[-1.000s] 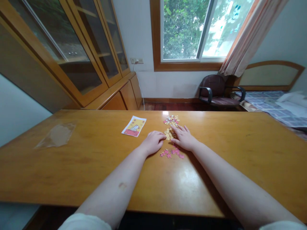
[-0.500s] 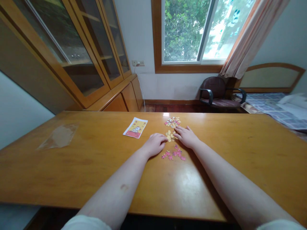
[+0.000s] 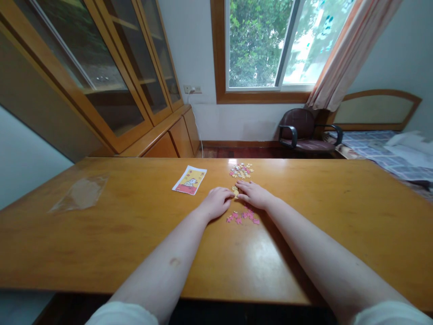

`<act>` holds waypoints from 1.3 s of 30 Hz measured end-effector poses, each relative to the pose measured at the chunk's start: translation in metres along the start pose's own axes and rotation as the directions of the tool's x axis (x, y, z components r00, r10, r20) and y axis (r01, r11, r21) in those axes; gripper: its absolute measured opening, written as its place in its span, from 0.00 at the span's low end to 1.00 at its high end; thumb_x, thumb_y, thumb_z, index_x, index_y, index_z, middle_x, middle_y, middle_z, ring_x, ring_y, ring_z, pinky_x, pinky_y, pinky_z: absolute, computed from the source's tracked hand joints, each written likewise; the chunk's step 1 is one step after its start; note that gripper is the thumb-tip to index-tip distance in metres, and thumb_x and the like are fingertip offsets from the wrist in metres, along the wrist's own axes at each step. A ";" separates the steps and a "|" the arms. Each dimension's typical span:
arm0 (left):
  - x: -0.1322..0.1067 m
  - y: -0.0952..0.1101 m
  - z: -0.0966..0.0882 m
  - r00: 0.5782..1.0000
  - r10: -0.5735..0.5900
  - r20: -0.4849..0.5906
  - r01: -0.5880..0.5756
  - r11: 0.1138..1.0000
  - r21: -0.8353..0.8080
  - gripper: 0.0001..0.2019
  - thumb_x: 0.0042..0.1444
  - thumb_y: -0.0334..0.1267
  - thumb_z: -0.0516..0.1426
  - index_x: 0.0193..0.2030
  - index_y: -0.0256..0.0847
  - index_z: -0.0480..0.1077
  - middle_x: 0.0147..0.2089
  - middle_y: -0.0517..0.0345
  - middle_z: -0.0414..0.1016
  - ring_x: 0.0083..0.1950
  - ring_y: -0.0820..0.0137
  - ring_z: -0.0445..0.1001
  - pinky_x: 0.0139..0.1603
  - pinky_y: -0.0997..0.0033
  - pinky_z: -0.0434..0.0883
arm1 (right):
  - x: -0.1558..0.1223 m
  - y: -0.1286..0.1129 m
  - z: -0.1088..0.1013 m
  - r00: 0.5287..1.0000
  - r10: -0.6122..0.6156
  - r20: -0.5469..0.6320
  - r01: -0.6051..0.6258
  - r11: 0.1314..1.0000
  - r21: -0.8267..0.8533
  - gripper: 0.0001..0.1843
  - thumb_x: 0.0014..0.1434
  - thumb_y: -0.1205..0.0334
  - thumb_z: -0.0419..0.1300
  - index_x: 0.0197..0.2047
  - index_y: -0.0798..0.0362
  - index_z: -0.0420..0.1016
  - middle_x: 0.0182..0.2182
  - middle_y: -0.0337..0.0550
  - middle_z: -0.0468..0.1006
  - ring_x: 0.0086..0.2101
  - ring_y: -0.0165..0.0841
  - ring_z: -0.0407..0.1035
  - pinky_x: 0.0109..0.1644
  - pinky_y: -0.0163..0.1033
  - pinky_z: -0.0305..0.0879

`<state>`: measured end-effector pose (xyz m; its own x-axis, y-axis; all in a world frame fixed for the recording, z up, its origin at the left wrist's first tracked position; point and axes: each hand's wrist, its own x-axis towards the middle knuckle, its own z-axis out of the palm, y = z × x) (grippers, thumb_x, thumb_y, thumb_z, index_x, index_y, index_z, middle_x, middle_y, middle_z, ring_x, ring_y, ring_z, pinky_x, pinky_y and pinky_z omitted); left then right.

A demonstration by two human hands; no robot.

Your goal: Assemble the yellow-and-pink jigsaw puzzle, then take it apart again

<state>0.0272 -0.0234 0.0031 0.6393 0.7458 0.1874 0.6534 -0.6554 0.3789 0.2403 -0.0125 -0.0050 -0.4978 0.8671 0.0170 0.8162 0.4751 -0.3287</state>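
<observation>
Yellow jigsaw pieces point(image 3: 235, 191) lie in a small cluster between my two hands. My left hand point(image 3: 216, 203) rests on the table at their left, its fingers curved and the tips touching the cluster's edge. From the right, my right hand point(image 3: 255, 195) lies palm down over part of the cluster, with fingers stretched out and apart. Some yellow pieces are hidden under it. Nearer to me, pink jigsaw pieces point(image 3: 238, 220) are scattered loosely. A mixed pile of jigsaw pieces point(image 3: 241, 170) sits beyond my hands.
A picture card point(image 3: 190, 180) with a yellow and pink print lies left of the pieces on the wooden table point(image 3: 142, 243). Farther left is a clear plastic bag point(image 3: 83, 193). Behind the table stand a glass-door cabinet point(image 3: 145, 85), an armchair point(image 3: 301, 128) and a bed point(image 3: 368, 142).
My right hand has slid left and now covers more of the yellow pieces, which are bunched closer to my left hand. My left hand has stayed nearly in place.
</observation>
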 end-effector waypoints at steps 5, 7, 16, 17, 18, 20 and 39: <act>0.000 -0.001 0.001 1.000 -0.011 0.005 0.011 1.000 -0.007 0.14 0.58 0.33 0.52 0.48 0.43 0.76 0.49 0.55 0.78 0.51 0.64 0.72 0.57 0.61 0.67 | -0.007 -0.001 -0.006 1.000 0.007 -0.007 -0.007 0.999 0.040 0.23 0.66 0.52 0.52 0.60 0.51 0.69 0.61 0.53 0.68 0.61 0.44 0.61 0.67 0.56 0.49; 0.000 -0.001 0.001 1.000 -0.013 0.005 0.013 1.000 -0.007 0.14 0.58 0.33 0.52 0.48 0.43 0.75 0.49 0.55 0.78 0.51 0.64 0.72 0.57 0.61 0.67 | -0.016 0.000 -0.007 0.999 0.046 -0.023 -0.044 0.996 0.078 0.25 0.65 0.51 0.52 0.61 0.52 0.67 0.62 0.53 0.66 0.62 0.43 0.59 0.67 0.55 0.48; 0.000 -0.010 -0.002 0.990 -0.133 -0.057 0.134 0.991 0.029 0.16 0.57 0.31 0.51 0.48 0.42 0.75 0.49 0.53 0.77 0.52 0.63 0.72 0.57 0.60 0.68 | -0.058 0.016 0.007 0.956 0.261 -0.136 -0.219 0.939 0.265 0.37 0.61 0.48 0.55 0.69 0.56 0.54 0.67 0.57 0.56 0.65 0.44 0.51 0.69 0.52 0.48; 0.000 -0.011 -0.002 0.988 -0.140 -0.063 0.142 0.989 0.029 0.16 0.57 0.30 0.51 0.49 0.41 0.75 0.49 0.52 0.77 0.52 0.63 0.72 0.57 0.60 0.68 | -0.058 0.018 0.006 0.956 0.245 -0.160 -0.196 0.942 0.273 0.37 0.61 0.49 0.56 0.69 0.55 0.54 0.66 0.56 0.57 0.65 0.43 0.52 0.69 0.52 0.48; -0.001 -0.012 -0.002 0.987 -0.145 -0.067 0.147 0.989 0.025 0.16 0.57 0.30 0.51 0.49 0.41 0.75 0.49 0.52 0.77 0.52 0.63 0.72 0.57 0.60 0.68 | -0.058 0.020 0.004 0.956 0.228 -0.186 -0.171 0.945 0.278 0.37 0.60 0.51 0.57 0.68 0.53 0.54 0.66 0.54 0.58 0.65 0.43 0.53 0.68 0.52 0.49; -0.002 -0.015 -0.003 0.986 -0.152 -0.071 0.153 0.988 0.012 0.17 0.57 0.30 0.51 0.50 0.41 0.75 0.49 0.53 0.77 0.52 0.63 0.72 0.57 0.61 0.68 | -0.056 0.023 0.000 0.946 0.220 -0.239 -0.152 0.950 0.273 0.33 0.60 0.54 0.56 0.67 0.53 0.57 0.65 0.53 0.60 0.63 0.42 0.56 0.67 0.51 0.52; 0.000 -0.018 -0.001 0.967 -0.242 -0.077 0.247 0.966 0.071 0.21 0.57 0.28 0.51 0.56 0.40 0.70 0.55 0.50 0.74 0.56 0.61 0.69 0.60 0.59 0.66 | -0.050 0.016 0.001 0.910 0.214 -0.356 -0.182 0.976 0.119 0.19 0.59 0.68 0.53 0.51 0.59 0.76 0.50 0.55 0.77 0.51 0.42 0.68 0.60 0.45 0.61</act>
<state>0.0151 -0.0119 -0.0030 0.4292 0.8890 0.1597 0.8182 -0.4575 0.3481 0.2781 -0.0483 -0.0121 -0.1741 0.9435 0.2818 0.8526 0.2876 -0.4363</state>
